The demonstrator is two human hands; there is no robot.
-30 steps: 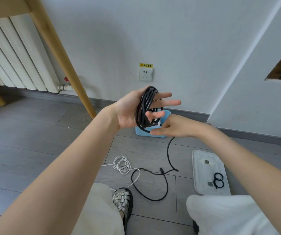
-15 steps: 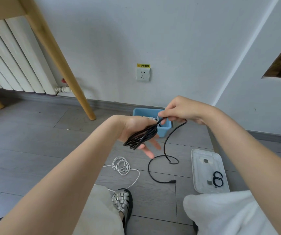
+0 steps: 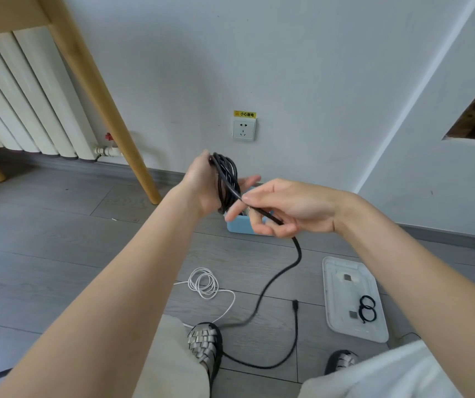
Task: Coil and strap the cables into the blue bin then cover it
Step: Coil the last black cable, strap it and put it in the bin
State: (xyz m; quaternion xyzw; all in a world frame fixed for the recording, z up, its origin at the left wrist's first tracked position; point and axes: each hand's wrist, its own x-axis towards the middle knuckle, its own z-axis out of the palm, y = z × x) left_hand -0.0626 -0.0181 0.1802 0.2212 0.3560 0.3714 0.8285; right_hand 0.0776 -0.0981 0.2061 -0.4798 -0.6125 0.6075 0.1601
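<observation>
Down at the bottom, two silver woven sandals [image 3: 205,344] sit on the grey wood-look floor [image 3: 58,239], and the loose tail of the black cable [image 3: 280,272] snakes between them, its plug end lying free. Just beyond, a white cable [image 3: 204,283] lies in a loose coil. To the right, the white lid [image 3: 354,300] rests flat on the floor with black straps [image 3: 367,308] on it. Up in the air, the left hand [image 3: 210,185] holds the wound black loops over its palm, fingers spread; the right hand [image 3: 285,208] pinches the running strand just beside it. Behind them, partly hidden, the blue bin [image 3: 240,225] stands near the wall. Farther back: a wooden leg [image 3: 104,101], a white radiator [image 3: 21,99], a wall socket [image 3: 244,129].
</observation>
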